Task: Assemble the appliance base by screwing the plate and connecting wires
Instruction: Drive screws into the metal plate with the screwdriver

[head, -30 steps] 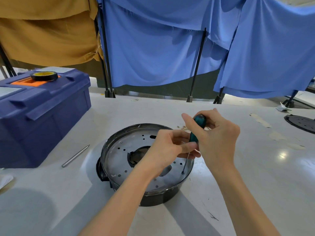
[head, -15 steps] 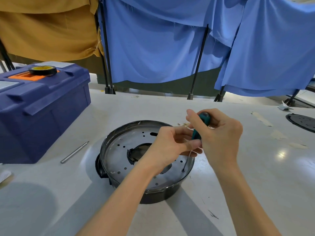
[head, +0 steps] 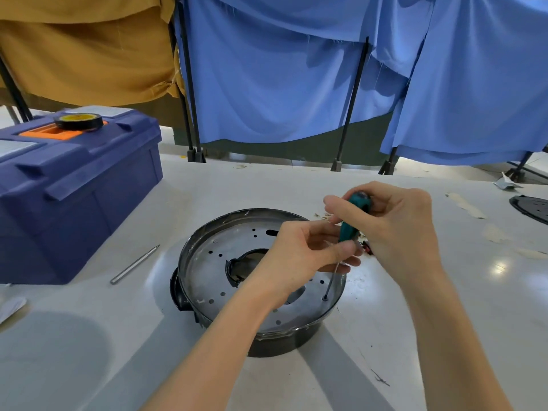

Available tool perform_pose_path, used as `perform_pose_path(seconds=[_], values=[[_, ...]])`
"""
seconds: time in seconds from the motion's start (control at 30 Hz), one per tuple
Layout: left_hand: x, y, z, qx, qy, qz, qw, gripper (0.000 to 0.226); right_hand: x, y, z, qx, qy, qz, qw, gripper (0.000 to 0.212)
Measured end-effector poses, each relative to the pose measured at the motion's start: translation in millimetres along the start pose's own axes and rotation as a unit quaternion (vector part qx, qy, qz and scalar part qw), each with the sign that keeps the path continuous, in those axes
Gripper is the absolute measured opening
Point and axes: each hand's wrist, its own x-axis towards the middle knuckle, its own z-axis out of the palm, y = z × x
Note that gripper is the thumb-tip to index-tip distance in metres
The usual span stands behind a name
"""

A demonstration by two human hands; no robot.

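Blue cloths hang behind the white table. Base at centre, toolbox at 9 o'clock. Right hand grips the screwdriver, tip at the plate's 4 o'clock; left hand pinches its shaft.

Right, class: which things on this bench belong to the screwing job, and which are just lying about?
In use: screwdriver, gripped by right hand and steadied by left hand; metal plate; appliance base.
Lying about: blue toolbox, tape roll, metal rod, black disc.
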Motion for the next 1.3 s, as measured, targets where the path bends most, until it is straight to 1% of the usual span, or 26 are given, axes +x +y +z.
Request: perform_pose_path(seconds=[0.03,0.07,0.13,0.17,0.2,0.27,0.3,0.33,0.4,0.43,0.47,0.53,0.6,0.63,0.67,0.7,0.73,0.8,0.87,0.93,1.07,1.13,1.17,1.2,1.23,1.3], values=[[1,0,1,0.003,0.006,0.0,1.0,0.013,0,0,4,-0.034,0.03,-0.011,0.999,0.034],[2,0,1,0.006,0.007,-0.004,1.0,0.013,2,0,6,-0.066,0.044,-0.018,0.997,0.043],[4,0,0,0.016,-0.002,-0.015,1.0,0.016,4,-2,6,-0.098,0.029,-0.017,0.995,0.057],[3,1,-2,0.019,-0.009,-0.02,1.0,0.018,5,-1,4,-0.089,0.007,-0.008,0.996,0.058],[3,2,-3,0.021,-0.017,-0.021,0.999,0.019,6,1,1,-0.053,-0.024,0.002,0.998,0.052],[0,2,-2,0.026,-0.031,-0.018,0.999,0.022,4,5,-6,0.075,-0.11,0.03,0.991,0.033],[-1,2,-2,0.028,-0.035,-0.017,0.999,0.023,2,9,-10,0.127,-0.148,0.039,0.98,0.034],[-1,2,-2,0.029,-0.039,-0.018,0.999,0.023,1,12,-15,0.154,-0.176,0.037,0.971,0.036],[-1,1,-4,0.019,-0.041,-0.021,0.999,0.023,0,14,-17,0.157,-0.197,0.015,0.968,0.033],[-1,1,-5,0.009,-0.038,-0.021,0.999,0.021,-1,15,-15,0.149,-0.182,0.005,0.972,0.028],[-1,2,-6,0.001,-0.031,-0.017,0.999,0.019,-2,14,-11,0.143,-0.147,0.001,0.979,0.024],[-2,1,-4,0.002,-0.006,-0.002,1.0,0.017,-6,12,2,0.117,-0.043,-0.003,0.992,0.017],[-1,0,-2,0.014,0.01,0.004,1.0,0.018,-10,12,14,0.058,0.045,-0.016,0.997,0.022],[1,-1,-1,0.016,0.01,0.002,1.0,0.019,-11,12,19,0.039,0.071,-0.017,0.997,0.027],[1,-1,-2,0.014,0.007,-0.003,1.0,0.019,-12,11,21,0.037,0.078,-0.01,0.996,0.033],[1,-1,-3,0.011,0.003,-0.005,1.0,0.018,-12,10,20,0.056,0.066,0.003,0.996,0.039],[1,-1,-4,0.01,0.001,-0.005,1.0,0.017,-11,10,16,0.091,0.038,0.02,0.995,0.042],[0,-1,-5,0.015,-0.006,-0.006,1.0,0.019,-9,11,6,0.176,-0.047,0.041,0.982,0.036],[-1,-1,-6,0.02,-0.011,-0.009,1.0,0.02,-8,14,-1,0.205,-0.101,0.034,0.973,0.033],[-1,-1,-6,0.014,-0.012,-0.011,1.0,0.02,-8,15,-1,0.185,-0.088,0.021,0.979,0.031],[0,-1,-3,0.031,0.016,0.007,0.999,0.015,-10,13,12,0.148,0.031,0.005,0.989,0.014],[2,-1,-1,0.047,0.016,0.0,0.999,0.012,-12,12,19,0.086,0.09,-0.002,0.992,0.017],[3,-1,-2,0.05,0.01,-0.007,0.999,0.011,-12,11,21,0.063,0.101,0.001,0.993,0.022],[2,-1,-3,0.047,0.004,-0.013,0.999,0.011,-12,11,21,0.057,0.092,0.007,0.994,0.027],[2,-1,-4,0.039,-0.003,-0.017,0.999,0.013,-11,11,19,0.071,0.063,0.016,0.995,0.03],[0,0,-6,0.027,-0.024,-0.018,0.999,0.017,-9,12,7,0.157,-0.04,0.03,0.986,0.033]])
